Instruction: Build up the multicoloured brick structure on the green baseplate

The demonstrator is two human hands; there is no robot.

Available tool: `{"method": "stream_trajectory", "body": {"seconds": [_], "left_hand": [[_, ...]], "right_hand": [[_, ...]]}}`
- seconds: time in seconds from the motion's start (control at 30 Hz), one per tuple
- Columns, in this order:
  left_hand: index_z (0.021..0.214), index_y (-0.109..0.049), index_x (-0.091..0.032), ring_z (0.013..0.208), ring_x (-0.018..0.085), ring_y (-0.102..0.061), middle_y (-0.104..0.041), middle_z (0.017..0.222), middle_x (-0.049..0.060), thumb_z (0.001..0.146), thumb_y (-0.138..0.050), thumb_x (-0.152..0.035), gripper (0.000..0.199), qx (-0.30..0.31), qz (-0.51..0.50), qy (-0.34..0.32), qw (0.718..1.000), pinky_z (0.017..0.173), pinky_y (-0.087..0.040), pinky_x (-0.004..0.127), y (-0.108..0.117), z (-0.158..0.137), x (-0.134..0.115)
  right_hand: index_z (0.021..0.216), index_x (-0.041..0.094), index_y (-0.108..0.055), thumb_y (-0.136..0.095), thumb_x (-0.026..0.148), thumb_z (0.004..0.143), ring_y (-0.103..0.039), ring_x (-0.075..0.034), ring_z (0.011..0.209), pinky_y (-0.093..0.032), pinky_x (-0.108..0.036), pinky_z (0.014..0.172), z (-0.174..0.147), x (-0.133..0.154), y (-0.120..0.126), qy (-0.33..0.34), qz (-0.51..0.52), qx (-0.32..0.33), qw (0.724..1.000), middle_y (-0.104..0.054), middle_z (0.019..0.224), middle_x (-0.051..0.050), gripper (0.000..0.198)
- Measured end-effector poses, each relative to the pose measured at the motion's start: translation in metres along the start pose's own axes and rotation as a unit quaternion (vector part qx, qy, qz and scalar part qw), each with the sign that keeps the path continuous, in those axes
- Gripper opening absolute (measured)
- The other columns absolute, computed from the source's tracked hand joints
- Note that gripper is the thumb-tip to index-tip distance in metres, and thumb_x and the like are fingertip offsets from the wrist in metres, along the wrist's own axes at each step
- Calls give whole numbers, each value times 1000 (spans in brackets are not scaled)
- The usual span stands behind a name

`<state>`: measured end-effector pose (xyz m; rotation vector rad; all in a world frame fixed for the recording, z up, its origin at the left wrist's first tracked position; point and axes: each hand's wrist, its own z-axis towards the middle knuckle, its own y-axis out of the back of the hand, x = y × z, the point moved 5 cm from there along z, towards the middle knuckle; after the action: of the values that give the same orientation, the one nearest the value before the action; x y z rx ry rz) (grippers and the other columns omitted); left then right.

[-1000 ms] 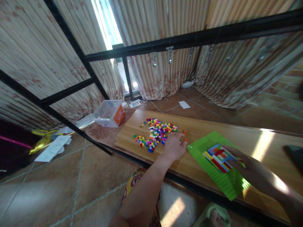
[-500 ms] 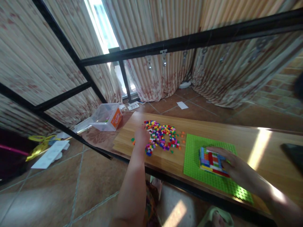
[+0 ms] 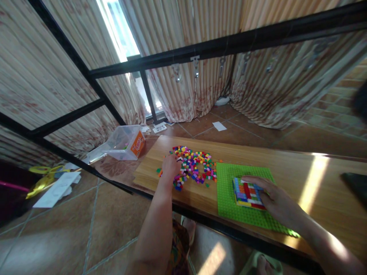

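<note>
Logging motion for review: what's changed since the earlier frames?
Left hand moved from the right end to the left end of the loose multicoloured brick pile; grip unclear. Green studded baseplate turned counterclockwise and slid left, multicoloured brick block turning with it. Right hand stayed at the block; clear plastic box unmoved.

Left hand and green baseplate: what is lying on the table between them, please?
In the head view, most of the loose bricks lie on the table between the left hand and the baseplate.
</note>
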<state>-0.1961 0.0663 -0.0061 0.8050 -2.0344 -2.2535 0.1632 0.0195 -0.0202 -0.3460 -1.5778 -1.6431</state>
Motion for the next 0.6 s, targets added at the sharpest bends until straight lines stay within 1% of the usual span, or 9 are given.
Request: {"method": "stream_trajectory", "body": {"seconds": [0.13,0.27,0.47,0.6], "left_hand": [[99,-70,-17,102,25,-67,-74,99,12,83,-61,-21,19,6,4,29,1000,85,-48,31,2,-2,1],[104,-67,-17,100,25,-68,-74,102,12,85,-62,-26,23,21,13,69,997,82,-48,31,7,-5,0],[114,-66,-18,108,27,-66,-73,113,13,87,-58,-26,30,7,19,67,998,85,-47,32,9,-5,2],[111,-70,-17,107,27,-67,-73,112,14,88,-55,-26,29,2,23,65,998,84,-47,32,10,-4,2]], "right_hand": [[119,30,-69,-43,17,77,-61,-26,120,-48,-47,106,0,-3,0,-5,-2,2,1000,-66,129,-3,50],[120,28,-68,-43,16,79,-61,-27,120,-48,-48,105,1,-7,2,3,-10,8,1000,-66,129,-5,50],[118,26,-69,-42,13,77,-61,-28,120,-47,-49,106,1,-11,8,-7,-34,-14,999,-66,128,-6,51],[116,24,-69,-42,12,77,-63,-27,118,-48,-48,105,1,-10,8,-7,-41,-19,999,-68,126,-7,50]]}}
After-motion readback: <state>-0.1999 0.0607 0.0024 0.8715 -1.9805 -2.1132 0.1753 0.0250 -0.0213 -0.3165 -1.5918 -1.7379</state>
